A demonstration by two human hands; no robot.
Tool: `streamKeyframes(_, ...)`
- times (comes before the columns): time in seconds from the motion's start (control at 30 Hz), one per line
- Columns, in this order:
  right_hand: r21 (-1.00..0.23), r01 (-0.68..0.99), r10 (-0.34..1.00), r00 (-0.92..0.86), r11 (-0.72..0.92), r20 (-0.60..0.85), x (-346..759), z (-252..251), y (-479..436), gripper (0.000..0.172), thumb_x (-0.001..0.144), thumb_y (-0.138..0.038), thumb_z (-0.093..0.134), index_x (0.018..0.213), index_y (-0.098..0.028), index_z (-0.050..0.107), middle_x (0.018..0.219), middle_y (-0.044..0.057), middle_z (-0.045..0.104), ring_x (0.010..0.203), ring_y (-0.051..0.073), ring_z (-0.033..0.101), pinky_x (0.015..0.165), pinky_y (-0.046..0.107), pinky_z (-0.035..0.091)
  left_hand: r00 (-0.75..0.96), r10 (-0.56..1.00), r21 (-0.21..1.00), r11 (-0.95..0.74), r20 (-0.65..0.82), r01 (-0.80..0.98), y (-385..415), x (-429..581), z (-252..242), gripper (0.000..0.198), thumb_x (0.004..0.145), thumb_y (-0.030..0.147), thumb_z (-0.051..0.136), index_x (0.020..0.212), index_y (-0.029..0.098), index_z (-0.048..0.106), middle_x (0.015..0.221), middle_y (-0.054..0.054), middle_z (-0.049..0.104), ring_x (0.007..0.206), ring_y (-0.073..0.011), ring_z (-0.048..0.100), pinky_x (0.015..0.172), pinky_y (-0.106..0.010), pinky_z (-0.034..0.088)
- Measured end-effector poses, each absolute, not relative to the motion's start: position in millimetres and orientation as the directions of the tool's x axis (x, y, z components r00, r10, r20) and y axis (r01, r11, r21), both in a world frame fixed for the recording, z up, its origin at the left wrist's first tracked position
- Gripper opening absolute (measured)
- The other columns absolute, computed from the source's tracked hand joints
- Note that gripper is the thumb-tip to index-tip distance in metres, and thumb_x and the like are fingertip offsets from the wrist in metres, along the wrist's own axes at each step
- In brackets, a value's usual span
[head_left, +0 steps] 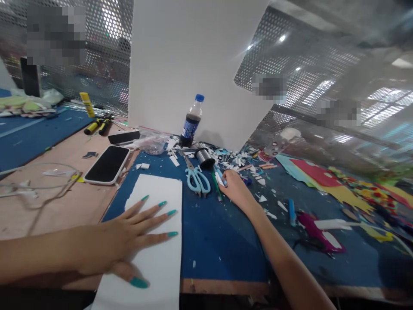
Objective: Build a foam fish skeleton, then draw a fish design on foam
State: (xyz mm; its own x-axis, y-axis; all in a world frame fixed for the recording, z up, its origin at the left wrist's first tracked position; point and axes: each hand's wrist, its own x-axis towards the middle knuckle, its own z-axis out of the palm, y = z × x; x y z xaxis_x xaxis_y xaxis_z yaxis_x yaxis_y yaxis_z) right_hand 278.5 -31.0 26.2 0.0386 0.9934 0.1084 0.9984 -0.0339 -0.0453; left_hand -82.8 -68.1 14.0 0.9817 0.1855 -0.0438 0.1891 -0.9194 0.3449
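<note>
My left hand point(129, 241) lies flat with spread fingers on a white sheet of board or foam point(161, 189), which hangs over the table's front edge. Farther off, my right hand point(235, 187) has its fingers curled down at a slim light-blue and white piece point(220, 177); its kind is unclear, as the fingers partly cover it. Just left of those fingers lie a green pencil-like stick point(217, 187) and scissors with light blue handles point(198, 181). A spool of grey wire point(205, 158) rests behind them.
A dark drink bottle point(190, 125) stands before a large white board point(193, 56). White scraps point(229, 157) litter the blue mat point(222, 241). At left are a phone point(108, 165), pliers point(98, 125) and a glue stick point(86, 104). Coloured sheets point(316, 172) and a purple glue gun point(321, 232) lie right.
</note>
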Motion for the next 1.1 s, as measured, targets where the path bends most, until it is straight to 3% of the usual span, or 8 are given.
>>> streamKeyframes(0.17, -0.111, 0.986, 0.992, 0.122, -0.125, -0.032, 271, 36, -31, 0.032, 0.092, -0.032, 0.057, 0.119, -0.015, 0.056, 0.117, 0.009, 0.06, 0.097, 0.021, 0.062, 0.082, 0.041, 0.053, 0.981, 0.17, 0.355, -0.915, -0.091, 0.191, -59, -71, 25, 0.076, 0.086, 0.062, 0.046, 0.149, 0.031, 0.017, 0.158, -0.011, 0.007, 0.144, -0.0407, 0.006, 0.113, -0.065, 0.007)
streamKeyframes(0.4, -0.297, 0.944, 0.984, 0.107, -0.146, -0.144, 257, 65, -55, 0.055, 0.089, -0.013, 0.039, 0.144, -0.013, 0.032, 0.057, 0.0, 0.059, 0.048, 0.019, 0.056, 0.058, 0.029, 0.041, 0.984, 0.175, 0.334, -0.926, -0.029, 0.175, -38, -49, 18, 0.076, 0.087, 0.058, 0.048, 0.149, 0.027, 0.019, 0.158, -0.013, 0.006, 0.143, -0.0447, 0.006, 0.108, -0.071, 0.008)
streamKeyframes(0.6, -0.62, 0.773, 0.988, 0.056, -0.136, -0.147, 233, 87, -69, 0.05, 0.094, -0.049, 0.028, 0.132, -0.019, 0.039, 0.087, 0.007, 0.066, 0.048, 0.016, 0.062, 0.039, 0.025, 0.042, 0.988, 0.155, 0.368, -0.919, 0.016, 0.139, -32, -39, 10, 0.075, 0.09, 0.058, 0.042, 0.15, 0.02, 0.016, 0.158, -0.017, 0.009, 0.144, -0.0423, 0.005, 0.109, -0.071, 0.006)
streamKeyframes(0.7, -0.87, 0.483, 0.992, -0.012, -0.102, -0.123, 216, 94, -72, 0.056, 0.076, -0.057, 0.061, 0.115, -0.018, 0.048, 0.083, 0.006, 0.069, 0.039, 0.014, 0.058, 0.031, 0.022, 0.038, 0.954, 0.245, 0.485, -0.865, 0.174, 0.133, -20, -43, 8, 0.082, 0.09, 0.054, 0.046, 0.15, 0.014, 0.008, 0.156, -0.022, 0.014, 0.145, -0.0376, 0.009, 0.114, -0.061, 0.017)
streamKeyframes(0.8, -0.888, 0.46, 0.996, 0.075, 0.0, 0.039, 195, 92, -75, 0.034, 0.068, -0.043, 0.076, 0.078, -0.018, 0.057, 0.044, -0.006, 0.053, 0.027, 0.007, 0.042, 0.028, 0.018, 0.029, 0.796, 0.493, 0.599, -0.772, 0.353, 0.212, -3, -50, 17, 0.077, 0.09, 0.046, 0.051, 0.148, 0.017, 0.009, 0.152, -0.023, 0.021, 0.143, -0.0325, 0.02, 0.113, -0.053, 0.028)
streamKeyframes(0.87, -0.928, 0.372, 0.999, 0.024, 0.024, 0.035, 177, 87, -76, 0.033, 0.078, -0.045, 0.068, 0.064, -0.017, 0.057, 0.037, -0.007, 0.045, 0.025, 0.006, 0.04, 0.028, 0.017, 0.026, 0.758, 0.555, 0.671, -0.709, 0.342, 0.216, 7, -51, 30, 0.071, 0.09, 0.043, 0.053, 0.145, 0.021, 0.014, 0.148, -0.02, 0.028, 0.139, -0.0308, 0.028, 0.108, -0.05, 0.035)
streamKeyframes(1.0, -0.987, 0.159, 0.997, -0.072, 0.014, 0.003, 145, 75, -71, 0.046, 0.081, -0.058, 0.057, 0.06, -0.018, 0.058, 0.038, -0.007, 0.044, 0.027, 0.005, 0.033, 0.028, 0.018, 0.022, 0.889, 0.427, 0.822, -0.558, 0.168, 0.113, 10, -43, 55, 0.039, 0.095, 0.037, 0.043, 0.128, 0.017, 0.038, 0.115, -0.012, 0.058, 0.101, -0.0194, 0.059, 0.081, -0.031, 0.05)
streamKeyframes(1.1, -0.991, 0.123, 0.983, -0.168, -0.047, -0.068, 135, 72, -70, 0.051, 0.081, -0.064, 0.053, 0.056, -0.019, 0.055, 0.038, -0.006, 0.042, 0.028, 0.005, 0.03, 0.029, 0.018, 0.021, 0.922, 0.383, 0.806, -0.562, 0.053, 0.188, -2, -40, 64, 0.027, 0.096, 0.037, 0.037, 0.09, 0.014, 0.05, 0.066, 0.0, 0.055, 0.057, -0.0104, 0.051, 0.055, -0.02, 0.04)
